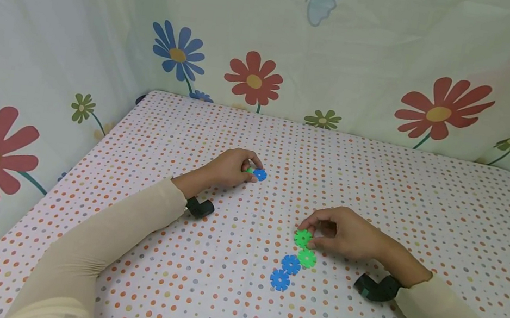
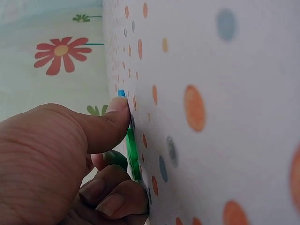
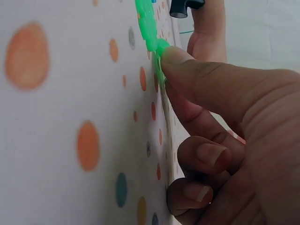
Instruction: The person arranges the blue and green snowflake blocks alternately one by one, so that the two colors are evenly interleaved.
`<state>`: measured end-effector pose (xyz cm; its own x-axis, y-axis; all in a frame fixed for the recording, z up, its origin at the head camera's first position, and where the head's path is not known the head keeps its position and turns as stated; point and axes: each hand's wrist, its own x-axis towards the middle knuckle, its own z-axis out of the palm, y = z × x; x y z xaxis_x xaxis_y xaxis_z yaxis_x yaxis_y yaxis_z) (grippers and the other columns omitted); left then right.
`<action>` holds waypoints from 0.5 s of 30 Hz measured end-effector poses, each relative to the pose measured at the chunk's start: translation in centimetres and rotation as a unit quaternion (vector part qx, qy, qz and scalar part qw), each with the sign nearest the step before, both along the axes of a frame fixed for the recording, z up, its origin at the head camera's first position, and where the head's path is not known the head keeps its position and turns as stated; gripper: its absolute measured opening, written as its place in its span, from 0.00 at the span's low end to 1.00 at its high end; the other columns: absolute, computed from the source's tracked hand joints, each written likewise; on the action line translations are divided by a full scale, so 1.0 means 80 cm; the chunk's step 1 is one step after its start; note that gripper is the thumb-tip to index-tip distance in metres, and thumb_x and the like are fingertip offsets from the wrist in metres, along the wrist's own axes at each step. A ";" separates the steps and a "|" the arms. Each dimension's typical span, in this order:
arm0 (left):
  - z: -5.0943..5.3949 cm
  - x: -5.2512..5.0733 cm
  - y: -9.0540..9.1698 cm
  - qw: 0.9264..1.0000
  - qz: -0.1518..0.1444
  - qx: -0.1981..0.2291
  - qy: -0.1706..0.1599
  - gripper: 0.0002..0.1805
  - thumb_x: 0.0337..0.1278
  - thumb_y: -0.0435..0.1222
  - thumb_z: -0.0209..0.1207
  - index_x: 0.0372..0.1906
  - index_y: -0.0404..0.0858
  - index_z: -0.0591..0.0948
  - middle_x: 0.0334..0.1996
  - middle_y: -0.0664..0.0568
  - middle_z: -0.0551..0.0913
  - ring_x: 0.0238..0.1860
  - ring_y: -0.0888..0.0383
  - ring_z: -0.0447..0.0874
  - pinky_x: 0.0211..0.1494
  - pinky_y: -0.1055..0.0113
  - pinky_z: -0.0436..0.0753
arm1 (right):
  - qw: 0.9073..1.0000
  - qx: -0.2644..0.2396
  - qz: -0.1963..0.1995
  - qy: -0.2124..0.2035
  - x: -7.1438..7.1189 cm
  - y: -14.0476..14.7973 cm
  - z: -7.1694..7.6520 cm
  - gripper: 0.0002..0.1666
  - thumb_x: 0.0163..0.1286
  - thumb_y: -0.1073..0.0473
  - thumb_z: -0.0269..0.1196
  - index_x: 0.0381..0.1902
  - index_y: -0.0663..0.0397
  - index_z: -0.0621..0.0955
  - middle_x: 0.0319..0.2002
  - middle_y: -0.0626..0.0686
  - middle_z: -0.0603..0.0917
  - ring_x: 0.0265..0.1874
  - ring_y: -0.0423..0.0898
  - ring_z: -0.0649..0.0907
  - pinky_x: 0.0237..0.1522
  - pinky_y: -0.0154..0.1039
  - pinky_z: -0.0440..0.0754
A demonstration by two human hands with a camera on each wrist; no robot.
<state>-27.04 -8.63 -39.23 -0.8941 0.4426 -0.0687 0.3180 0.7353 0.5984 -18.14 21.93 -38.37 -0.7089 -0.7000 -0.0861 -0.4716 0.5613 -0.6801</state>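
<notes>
My left hand [image 1: 235, 168] is low over the table, left of centre. Its thumb and index finger pinch a blue notched plastic disc [image 1: 260, 174]; a green disc [image 2: 133, 154] shows under the fingers beside it. Nearer the front, my right hand [image 1: 348, 233] pinches a green notched disc [image 1: 303, 238] at its edge. Against that one lies a second green disc [image 1: 306, 258]. A blue disc [image 1: 291, 264] and another blue disc [image 1: 280, 280] continue the line toward the front left. Whether these discs are joined or only touching, I cannot tell.
A dotted cloth covers the table [image 1: 195, 293]. Behind and to the left hangs a curtain [image 1: 375, 50] printed with flowers and a butterfly. Dark wrist devices, one by the left sleeve [image 1: 200, 208] and one by the right sleeve [image 1: 378, 288], sit close above the table.
</notes>
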 end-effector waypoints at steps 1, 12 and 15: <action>0.000 0.000 0.000 1.000 0.000 0.001 -0.001 0.13 0.63 0.42 0.64 0.52 0.47 0.81 0.24 0.54 0.69 0.25 0.58 0.64 0.41 0.64 0.70 | 1.000 -0.002 -0.002 -0.001 0.000 0.001 0.000 0.13 0.61 0.57 0.72 0.44 0.40 0.85 0.39 0.43 0.84 0.30 0.38 0.73 0.32 0.30 0.74; 0.000 -0.001 0.000 1.000 -0.003 0.002 0.001 0.13 0.63 0.42 0.64 0.51 0.47 0.81 0.23 0.55 0.69 0.24 0.58 0.63 0.42 0.64 0.70 | 0.998 -0.060 -0.010 -0.022 -0.007 0.007 -0.006 0.15 0.60 0.57 0.73 0.45 0.46 0.87 0.37 0.44 0.87 0.27 0.35 0.75 0.28 0.30 0.74; 0.000 -0.001 0.000 1.000 -0.004 0.001 0.003 0.13 0.63 0.42 0.64 0.51 0.48 0.81 0.23 0.55 0.69 0.24 0.59 0.63 0.40 0.64 0.70 | 0.997 -0.079 -0.017 -0.011 -0.009 0.008 -0.007 0.15 0.59 0.57 0.73 0.45 0.47 0.87 0.28 0.43 0.83 0.21 0.34 0.68 0.22 0.31 0.68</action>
